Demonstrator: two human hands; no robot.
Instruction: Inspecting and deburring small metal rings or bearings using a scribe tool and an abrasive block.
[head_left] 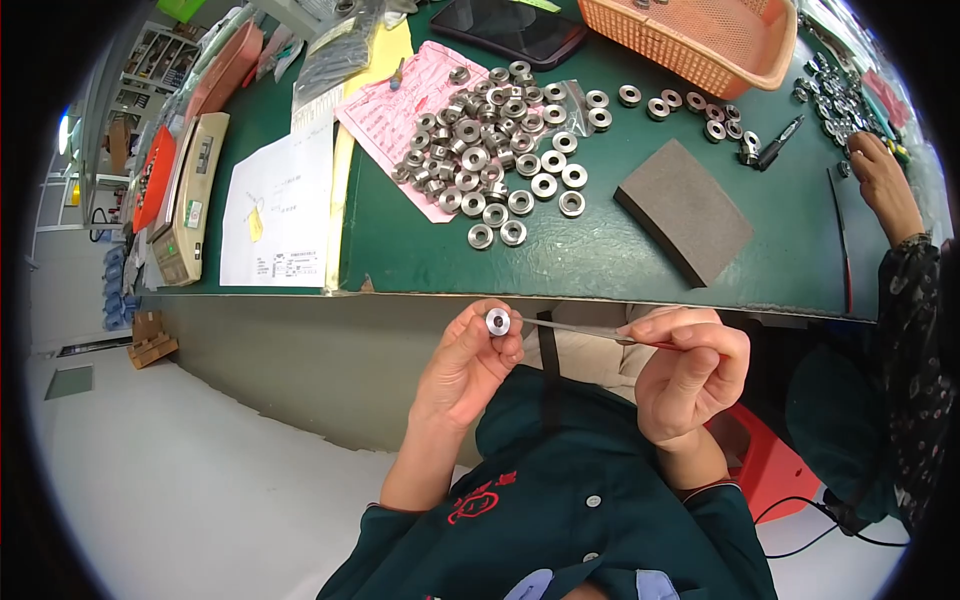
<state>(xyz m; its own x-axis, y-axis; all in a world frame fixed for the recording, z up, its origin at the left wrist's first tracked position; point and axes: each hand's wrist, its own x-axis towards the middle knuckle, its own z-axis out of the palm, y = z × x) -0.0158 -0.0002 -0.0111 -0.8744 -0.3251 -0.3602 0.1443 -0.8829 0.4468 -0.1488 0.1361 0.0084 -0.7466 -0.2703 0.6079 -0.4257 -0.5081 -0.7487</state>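
Just off the table's front edge, my left hand [462, 365] pinches a small shiny metal ring [498, 321] between thumb and fingers, its round face and centre hole turned up to view. From the right, my right hand [690, 372] grips a slim needle file [585, 329] by its red handle. Its grey shaft points left, and the tip is close beside the ring; whether it touches cannot be made out. Beyond my hands, a heap of similar metal rings [468, 131] lies partly on a pink printed sheet [378, 125], with several loose ones to its right.
A grey-brown block [685, 212] lies near the green table's [440, 270] front edge. Farther back are an orange basket [690, 45], a dark phone [508, 30] and a black marker [780, 143]. Papers [277, 205] and a scale [190, 205] stand left. Another person's hand [880, 185] handles parts at right.
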